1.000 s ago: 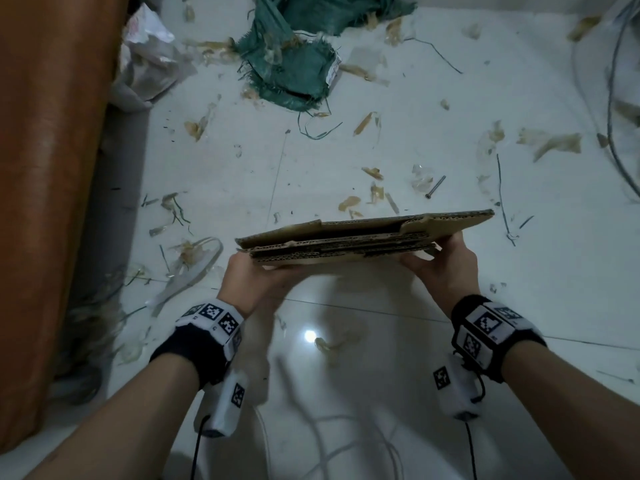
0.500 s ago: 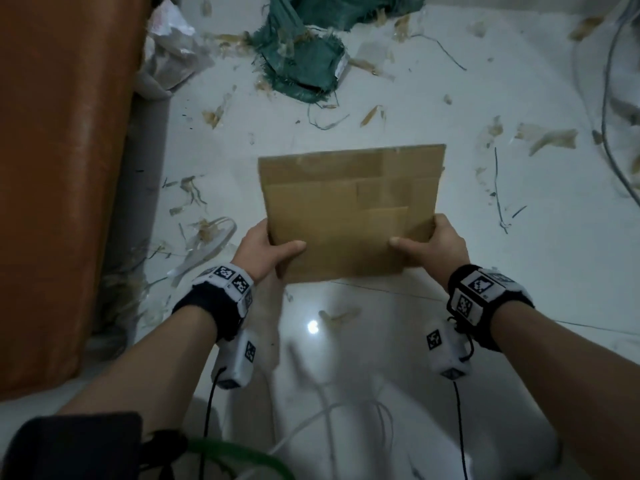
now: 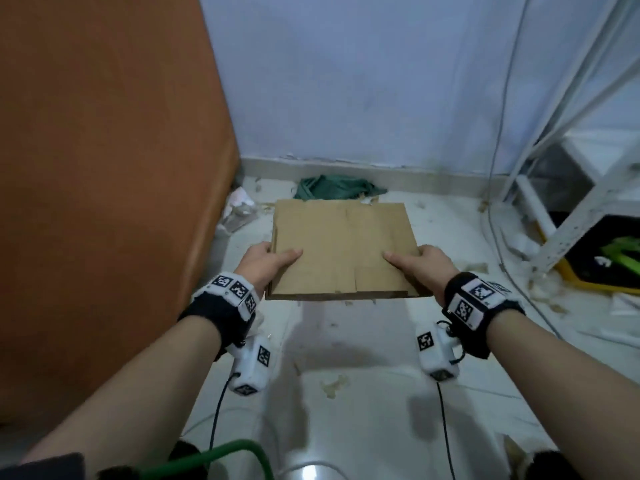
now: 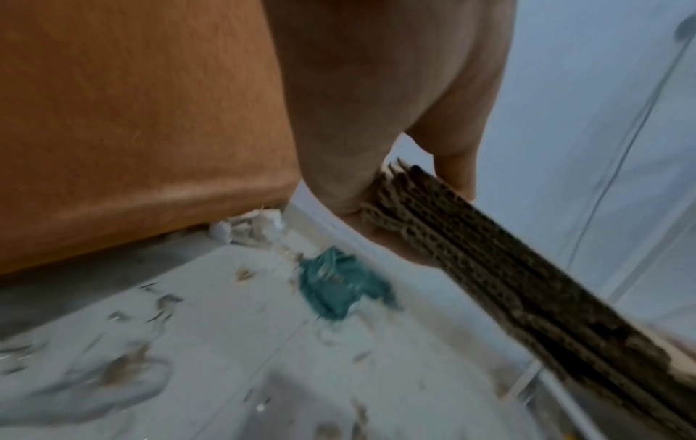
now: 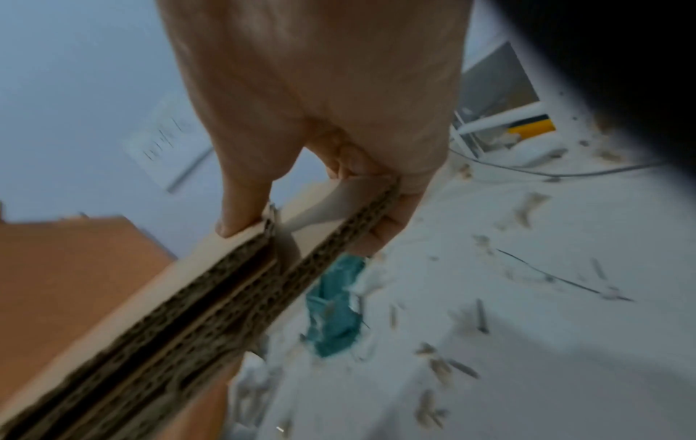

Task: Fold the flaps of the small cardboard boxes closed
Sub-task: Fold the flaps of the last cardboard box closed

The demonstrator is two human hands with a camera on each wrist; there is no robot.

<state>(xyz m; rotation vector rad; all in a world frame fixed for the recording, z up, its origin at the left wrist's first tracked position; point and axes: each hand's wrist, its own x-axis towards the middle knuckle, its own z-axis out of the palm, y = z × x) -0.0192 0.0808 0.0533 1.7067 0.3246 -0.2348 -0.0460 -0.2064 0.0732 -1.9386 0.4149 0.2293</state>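
A flattened brown cardboard box (image 3: 341, 249) is held level above the floor, its broad face up. My left hand (image 3: 268, 259) grips its left edge, thumb on top and fingers underneath. My right hand (image 3: 420, 263) grips the right edge the same way. In the left wrist view the stacked corrugated layers of the flattened box (image 4: 508, 282) show edge-on between thumb and fingers of the left hand (image 4: 376, 193). The right wrist view shows the flattened box (image 5: 211, 297) edge-on with a slight gap between layers, pinched by the right hand (image 5: 320, 193).
An orange-brown panel (image 3: 104, 185) stands close on the left. A green cloth (image 3: 332, 187) lies by the blue back wall. Cardboard scraps litter the white tiled floor (image 3: 363, 393). A white metal rack (image 3: 588, 202) and a black-and-yellow item (image 3: 602, 258) stand at the right. Cables run along the floor.
The box went from edge-on to face-up, tipped flat between both hands. The head view has lifted, so the back wall and rack now show.
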